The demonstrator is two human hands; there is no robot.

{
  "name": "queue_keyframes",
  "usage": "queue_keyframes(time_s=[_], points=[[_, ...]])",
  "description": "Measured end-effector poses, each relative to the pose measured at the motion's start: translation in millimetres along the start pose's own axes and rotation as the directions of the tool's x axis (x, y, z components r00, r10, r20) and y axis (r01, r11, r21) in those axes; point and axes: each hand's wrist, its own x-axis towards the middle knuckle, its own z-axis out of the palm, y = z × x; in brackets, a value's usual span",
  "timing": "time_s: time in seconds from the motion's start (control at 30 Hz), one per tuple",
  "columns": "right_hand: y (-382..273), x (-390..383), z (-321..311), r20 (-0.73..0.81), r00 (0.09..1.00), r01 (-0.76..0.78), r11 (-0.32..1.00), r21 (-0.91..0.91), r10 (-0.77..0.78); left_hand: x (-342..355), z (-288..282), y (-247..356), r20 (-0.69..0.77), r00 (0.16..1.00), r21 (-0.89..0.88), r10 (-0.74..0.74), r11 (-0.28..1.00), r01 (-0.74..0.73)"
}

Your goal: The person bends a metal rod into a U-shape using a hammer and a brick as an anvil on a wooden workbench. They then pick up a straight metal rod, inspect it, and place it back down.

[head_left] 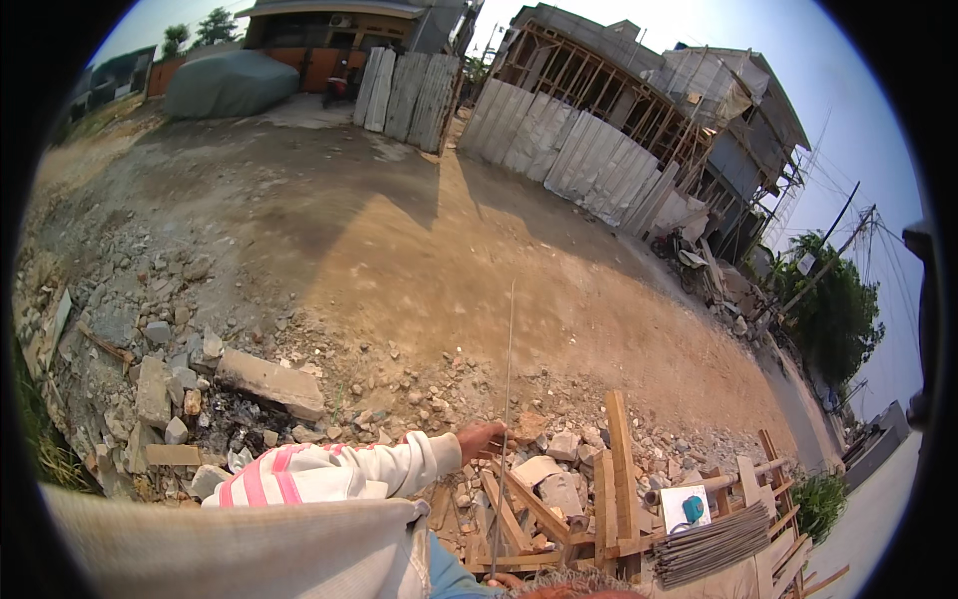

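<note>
My left hand [482,440], at the end of a white sleeve with pink stripes, is closed around a long thin metal rod [510,359]. The rod stands nearly upright in the picture, its far end over the bare dirt. At the lower edge my right hand [506,580] shows only in part, closed at the rod's near end. Just right of the hands are wooden beams [606,489] nailed together. A bundle of similar thin rods [714,545] lies on the timber, beside a white board [675,504] bearing a small teal object [693,509].
Broken concrete and stones [269,382] cover the ground at left and around the timber. Farther off are bare dirt [429,270], corrugated metal fencing [569,150], a covered car [230,84] and an unfinished building [599,70]. A tree [836,304] stands at right.
</note>
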Motion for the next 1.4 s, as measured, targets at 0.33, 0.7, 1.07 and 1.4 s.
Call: queue_keyframes(time_s=[0.33, 0.7, 1.07, 1.4], points=[[5.1, 13.7, -3.8, -0.016, 1.0, 0.024, 1.0, -0.015, -0.025, 3.0, -15.3, 6.9, 0.006, 0.999, 0.016, 0.039, 0.999, -0.039], [18.0, 18.7, -7.5, -0.048, 0.999, 0.015, 1.0, 0.009, -0.015, 6.0, -13.9, 8.0, -0.03, 1.0, -0.064, 0.003, 0.998, -0.005], [68.0, 34.0, -27.1, -0.146, 0.988, 0.073, 0.989, 0.129, -0.054, 16.3, -5.7, 10.3, 0.028, 0.999, -0.073, 0.017, 0.997, -0.015], [-42.1, -35.3, 1.7, 0.001, 0.979, 0.2, 0.962, 0.185, -0.204, 9.7, 19.0, 8.8, 0.17, 0.985, -0.069, 0.034, 0.997, -0.023]])
